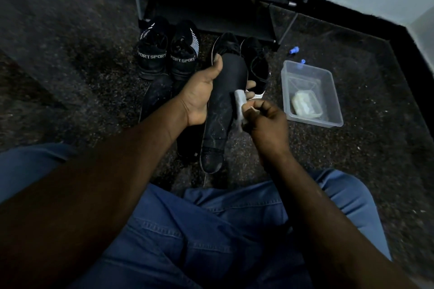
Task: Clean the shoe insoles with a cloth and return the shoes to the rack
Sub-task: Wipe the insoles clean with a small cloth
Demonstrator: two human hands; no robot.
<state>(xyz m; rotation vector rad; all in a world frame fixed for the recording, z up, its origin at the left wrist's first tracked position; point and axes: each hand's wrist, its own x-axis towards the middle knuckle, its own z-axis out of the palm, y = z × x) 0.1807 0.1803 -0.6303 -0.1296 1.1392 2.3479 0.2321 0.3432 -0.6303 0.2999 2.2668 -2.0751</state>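
Near rack, shoes lettered "SPORT" (heel bands); cloth touches insole.

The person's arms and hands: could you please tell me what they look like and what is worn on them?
The left hand and right hand are ungloved, with no rings or watch visible. The left forearm and right forearm are uncovered, no sleeve showing within the frame.

I see a dark speckled floor. On it stand a black shoe rack, a pair of black SPORT shoes before it, another black pair just beside them, a clear plastic tub off right, and small blue pieces near the tub.
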